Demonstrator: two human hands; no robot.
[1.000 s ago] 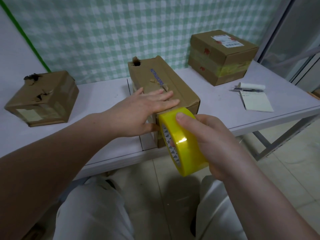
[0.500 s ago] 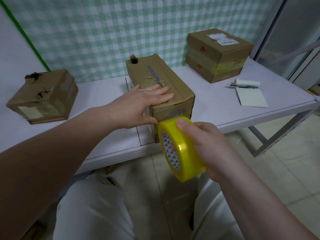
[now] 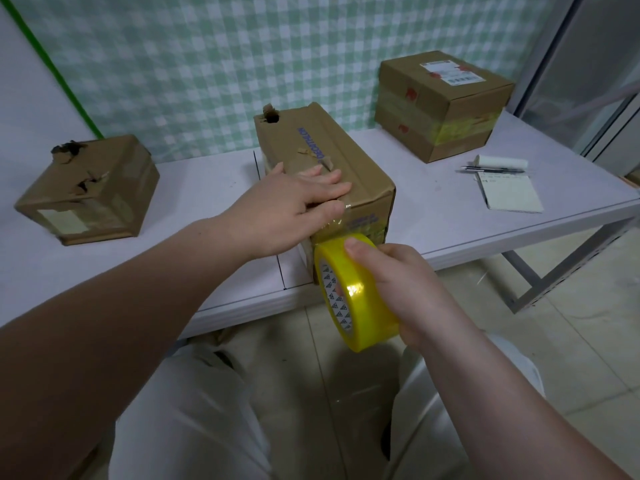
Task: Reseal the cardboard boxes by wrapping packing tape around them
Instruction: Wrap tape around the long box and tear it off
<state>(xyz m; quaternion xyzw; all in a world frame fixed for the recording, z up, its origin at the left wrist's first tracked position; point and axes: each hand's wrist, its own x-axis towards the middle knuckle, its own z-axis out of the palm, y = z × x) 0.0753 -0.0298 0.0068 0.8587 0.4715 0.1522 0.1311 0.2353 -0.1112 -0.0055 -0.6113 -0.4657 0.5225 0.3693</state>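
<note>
**Q:** What lies nearest the camera?
**A:** The person's knees in white trousers, below and in front of the long box. Just in front of that box's near end, the right hand grips a yellow tape roll. Its fingers curl round the rim and the index fingertip lies on top. The roll stands on edge, its printed core facing left.

**Q:** Is the tape joined to the box?
**A:** Yes. A clear strip runs from the roll up the near end face of the long box to its top edge.

**Q:** And the other hand?
**A:** The left hand lies flat on top of the long box near its front edge. The fingers are straight and together, pressing the cardboard and grasping nothing.

**Q:** How does the long box sit?
**A:** It sits on the white bench, with its near end at the front edge and its length running away from the camera. A torn hole marks its far left top corner.

**Q:** What lies farther off?
**A:** Left of the long box, well apart, is a battered box with a torn top. To the right of the long box lies a notepad, with a pen and a small white roll at its far edge. Right of and behind the long box stands a labelled box banded with yellowish tape. Behind the long box hangs a green-and-white checked cloth.
</note>
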